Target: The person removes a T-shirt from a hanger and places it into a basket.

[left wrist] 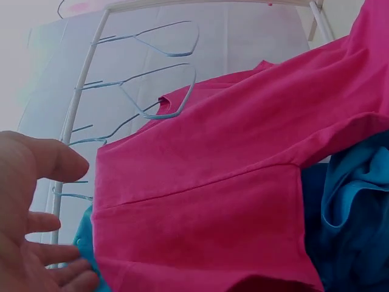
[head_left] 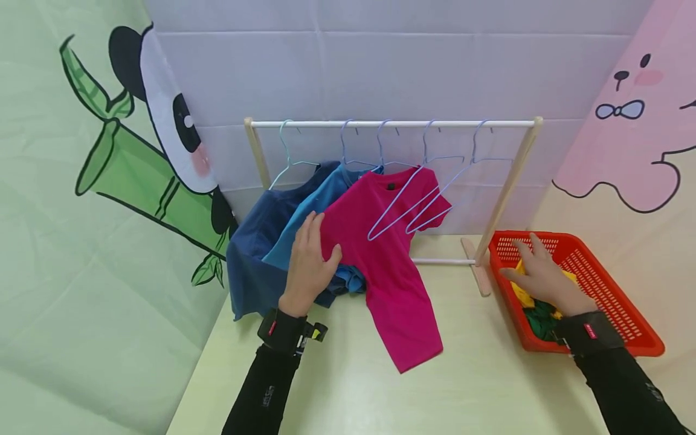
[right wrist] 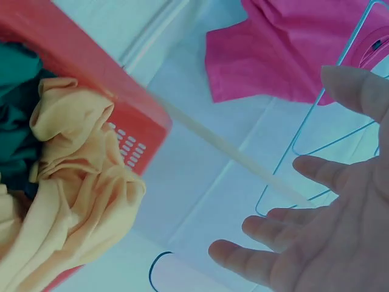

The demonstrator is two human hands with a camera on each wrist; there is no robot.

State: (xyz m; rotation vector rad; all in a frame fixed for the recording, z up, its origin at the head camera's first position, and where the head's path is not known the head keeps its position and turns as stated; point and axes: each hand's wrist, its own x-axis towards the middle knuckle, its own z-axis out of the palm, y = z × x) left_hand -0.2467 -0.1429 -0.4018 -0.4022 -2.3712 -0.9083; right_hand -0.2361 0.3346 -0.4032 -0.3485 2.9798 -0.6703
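Note:
A pink T-shirt [head_left: 380, 223] hangs from the rack on a hanger, its lower part drooping toward the table. My left hand [head_left: 312, 260] is at the shirt's left sleeve in the head view, fingers spread and holding nothing. In the left wrist view the thumb [left wrist: 58, 159] stands just beside the pink cloth. My right hand [head_left: 546, 281] is over the red basket [head_left: 609, 290], fingers apart and gripping nothing. Yellow cloth [right wrist: 85, 182] and dark green cloth [right wrist: 18, 91] lie in that basket.
A wooden rack with a white rod [head_left: 326, 124] stands at the back. A dark blue garment [head_left: 255, 254] and a lighter blue one [head_left: 296, 226] hang left of the pink shirt. Bare lilac hangers [head_left: 478, 160] hang at the right. The pale table [head_left: 478, 374] spreads in front.

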